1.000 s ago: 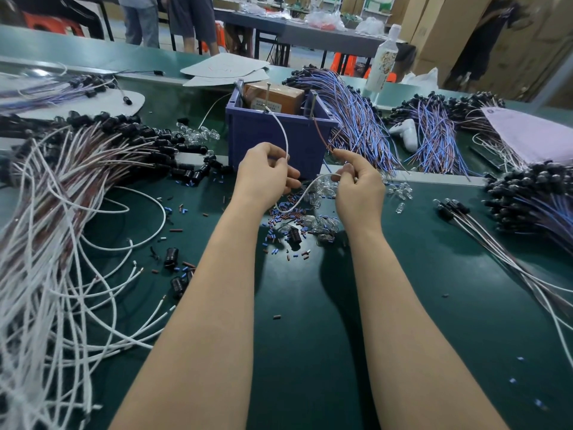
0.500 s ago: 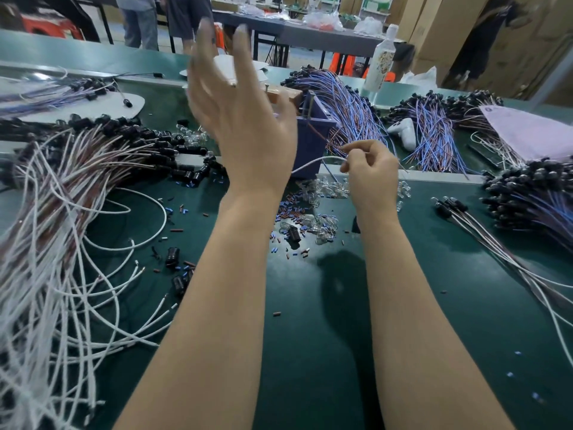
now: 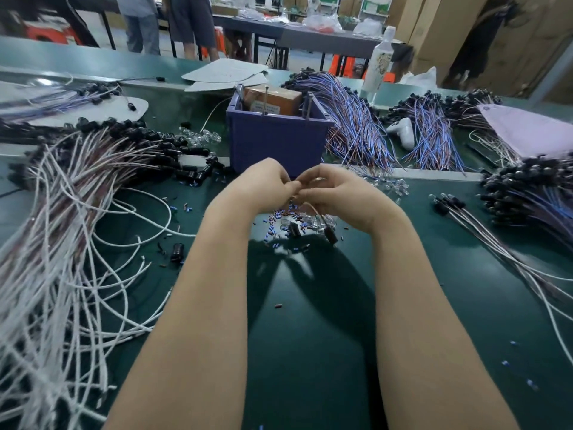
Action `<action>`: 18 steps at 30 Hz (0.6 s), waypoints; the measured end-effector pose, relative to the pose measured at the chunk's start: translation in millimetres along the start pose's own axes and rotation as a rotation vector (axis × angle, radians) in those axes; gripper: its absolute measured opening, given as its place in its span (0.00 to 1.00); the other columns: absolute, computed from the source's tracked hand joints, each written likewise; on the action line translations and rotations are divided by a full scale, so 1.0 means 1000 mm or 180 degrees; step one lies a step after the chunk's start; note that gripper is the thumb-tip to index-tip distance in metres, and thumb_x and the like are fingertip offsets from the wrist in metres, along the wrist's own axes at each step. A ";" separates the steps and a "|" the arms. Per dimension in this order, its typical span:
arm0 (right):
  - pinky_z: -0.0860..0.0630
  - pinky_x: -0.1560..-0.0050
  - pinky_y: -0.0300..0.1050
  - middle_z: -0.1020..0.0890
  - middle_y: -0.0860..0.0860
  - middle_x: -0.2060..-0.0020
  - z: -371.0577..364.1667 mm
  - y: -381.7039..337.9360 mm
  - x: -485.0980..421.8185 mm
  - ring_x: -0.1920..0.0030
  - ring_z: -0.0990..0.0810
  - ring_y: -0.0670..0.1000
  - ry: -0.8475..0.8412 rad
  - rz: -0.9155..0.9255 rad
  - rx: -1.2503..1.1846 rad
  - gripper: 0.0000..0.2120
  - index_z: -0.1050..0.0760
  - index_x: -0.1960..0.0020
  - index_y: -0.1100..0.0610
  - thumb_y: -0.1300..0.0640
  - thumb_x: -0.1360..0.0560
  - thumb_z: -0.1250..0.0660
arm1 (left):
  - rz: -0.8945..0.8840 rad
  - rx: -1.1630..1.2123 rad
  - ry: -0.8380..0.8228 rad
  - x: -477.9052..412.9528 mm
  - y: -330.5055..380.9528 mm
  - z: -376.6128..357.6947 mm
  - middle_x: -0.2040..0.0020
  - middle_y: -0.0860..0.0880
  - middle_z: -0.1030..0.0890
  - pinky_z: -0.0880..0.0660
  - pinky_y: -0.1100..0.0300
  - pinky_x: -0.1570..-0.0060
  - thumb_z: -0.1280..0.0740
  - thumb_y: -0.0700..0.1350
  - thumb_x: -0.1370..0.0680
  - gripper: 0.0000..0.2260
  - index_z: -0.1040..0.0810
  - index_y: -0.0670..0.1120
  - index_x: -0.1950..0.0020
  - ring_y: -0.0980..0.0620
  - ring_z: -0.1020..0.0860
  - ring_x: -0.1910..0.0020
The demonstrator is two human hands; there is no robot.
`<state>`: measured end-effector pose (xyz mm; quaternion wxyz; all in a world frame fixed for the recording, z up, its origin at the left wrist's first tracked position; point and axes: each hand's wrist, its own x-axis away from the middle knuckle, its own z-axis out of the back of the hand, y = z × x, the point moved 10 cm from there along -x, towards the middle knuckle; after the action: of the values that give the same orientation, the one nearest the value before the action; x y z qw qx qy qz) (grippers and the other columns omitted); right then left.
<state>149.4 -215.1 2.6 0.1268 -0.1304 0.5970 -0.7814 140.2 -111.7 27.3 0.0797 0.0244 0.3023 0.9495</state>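
My left hand (image 3: 259, 184) and my right hand (image 3: 339, 189) meet fingertip to fingertip just in front of the purple bin (image 3: 279, 141). Both pinch a thin brownish wire (image 3: 313, 209) that curves down from my right hand to a black cylindrical part (image 3: 330, 234) hanging just above the green mat. What sits between the fingertips is too small to make out. Under the hands lies a scatter of small blue and brown sleeve pieces (image 3: 283, 214) and clear bits.
A big pile of white wires with black caps (image 3: 62, 218) fills the left. Blue and purple wire bundles (image 3: 356, 128) lie behind the bin, more capped wires (image 3: 527, 193) at right. A white bottle (image 3: 379, 63) stands at the back. People stand beyond the bench.
My left hand, raised high and open half a second ago, has come down to meet my right hand. The white wire held a second ago is gone; a brownish wire with a black part hangs there.
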 end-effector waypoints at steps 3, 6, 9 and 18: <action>0.27 0.64 0.30 0.17 0.49 0.61 0.018 0.008 0.008 0.64 0.19 0.43 0.0105 -0.0225 0.1111 0.05 0.24 0.48 0.56 0.56 0.22 0.35 | 0.0017 0.0431 0.0467 -0.001 -0.010 0.019 0.70 0.52 0.23 0.36 0.63 0.71 0.37 0.47 0.20 0.12 0.21 0.45 0.61 0.58 0.30 0.72; 0.28 0.63 0.32 0.17 0.46 0.60 0.018 0.012 0.014 0.61 0.19 0.43 -0.0055 -0.0249 0.1241 0.05 0.23 0.49 0.51 0.55 0.21 0.37 | 0.0099 0.1121 0.0986 -0.001 -0.024 0.037 0.70 0.53 0.23 0.34 0.62 0.64 0.38 0.45 0.20 0.12 0.23 0.46 0.62 0.58 0.31 0.73; 0.27 0.63 0.34 0.18 0.48 0.63 0.021 0.004 0.011 0.65 0.21 0.43 0.0125 -0.0017 0.0557 0.07 0.24 0.51 0.52 0.62 0.21 0.38 | 0.0193 0.1465 0.1475 0.003 -0.033 0.050 0.69 0.52 0.23 0.30 0.59 0.59 0.38 0.44 0.20 0.09 0.23 0.45 0.58 0.56 0.27 0.70; 0.31 0.70 0.35 0.24 0.53 0.70 0.035 0.003 0.002 0.73 0.29 0.45 0.1191 0.0322 -0.0525 0.07 0.25 0.60 0.61 0.60 0.24 0.32 | -0.0486 0.0264 0.0641 -0.003 0.024 0.004 0.43 0.47 0.19 0.28 0.53 0.39 0.37 0.44 0.21 0.11 0.22 0.48 0.39 0.47 0.23 0.42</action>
<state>160.3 -248.1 8.6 0.0417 0.0371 0.6779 -0.7330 140.1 -129.8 44.3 0.1200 -0.0909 0.3488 0.9250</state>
